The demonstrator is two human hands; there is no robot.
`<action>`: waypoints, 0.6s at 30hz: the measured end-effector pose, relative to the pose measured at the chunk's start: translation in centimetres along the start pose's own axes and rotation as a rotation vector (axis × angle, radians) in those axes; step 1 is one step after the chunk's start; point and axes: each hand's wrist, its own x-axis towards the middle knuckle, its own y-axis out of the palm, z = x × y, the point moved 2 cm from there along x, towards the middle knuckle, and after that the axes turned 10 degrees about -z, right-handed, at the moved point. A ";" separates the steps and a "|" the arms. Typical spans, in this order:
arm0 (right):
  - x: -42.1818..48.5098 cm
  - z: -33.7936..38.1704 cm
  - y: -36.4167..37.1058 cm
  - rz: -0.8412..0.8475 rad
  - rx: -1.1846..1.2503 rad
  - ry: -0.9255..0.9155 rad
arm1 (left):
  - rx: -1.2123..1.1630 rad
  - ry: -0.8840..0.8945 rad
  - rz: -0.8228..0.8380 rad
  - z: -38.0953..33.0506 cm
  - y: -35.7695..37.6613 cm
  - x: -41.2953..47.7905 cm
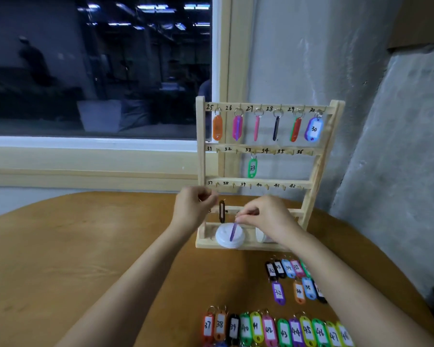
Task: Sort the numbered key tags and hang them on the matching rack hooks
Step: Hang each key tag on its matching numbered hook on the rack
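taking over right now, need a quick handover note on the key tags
Left hand: grip pinched at the ring of a black tag, below the 37 hook; hooked or not, cannot tell.
Right hand: pinches a purple tag low in front of the rack.
Done: row 25 to 30 full, green 33 tag hung.
To do: the loose tags on the table.

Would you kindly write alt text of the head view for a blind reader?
A person's right hand pinches a purple tag low on a wooden rack, while the left hand is curled beside a hanging black tag. Hooks 25 to 30 each hold a tag, green tag 33 hangs below, and numbered tags lie on the table.
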 end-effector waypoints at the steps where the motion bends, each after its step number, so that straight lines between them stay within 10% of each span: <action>1: 0.6 0.8 -0.2 -0.014 0.038 -0.009 | -0.045 0.004 -0.023 -0.8 -0.8 0.6; 18: 6.5 6.4 -2.3 -0.391 0.096 -0.184 | -0.344 -0.062 -0.137 -4.9 -1.7 6.7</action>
